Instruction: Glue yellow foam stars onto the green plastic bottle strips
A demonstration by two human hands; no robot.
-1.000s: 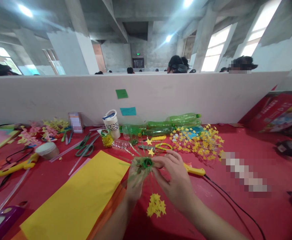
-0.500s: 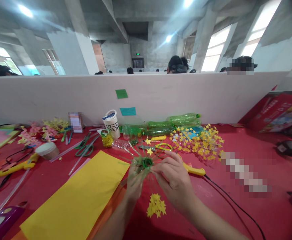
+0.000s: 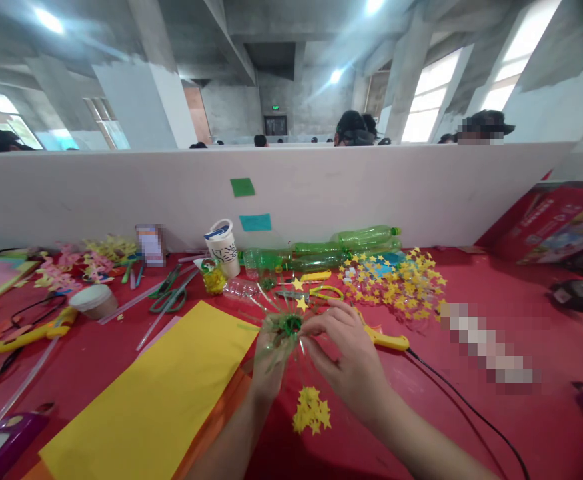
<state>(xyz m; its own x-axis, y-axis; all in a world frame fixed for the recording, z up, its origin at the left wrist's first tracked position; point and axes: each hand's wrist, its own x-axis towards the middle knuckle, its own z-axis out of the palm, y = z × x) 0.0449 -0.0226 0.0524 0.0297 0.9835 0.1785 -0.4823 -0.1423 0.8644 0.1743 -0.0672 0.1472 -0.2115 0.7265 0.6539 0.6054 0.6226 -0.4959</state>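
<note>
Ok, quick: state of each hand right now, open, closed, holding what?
Left hand: closed, holding the green plastic piece.
Right hand: partly curled at that piece's edge; whether it's gripping can't be told.

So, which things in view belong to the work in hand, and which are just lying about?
Apparently in the work:
- green bottle piece, cut into strips, in the left hand, with the right hand at its rim
- loose yellow stars heaped nearby

Apparently just lying about:
- white printed cup
- paper cup
- red box
</note>
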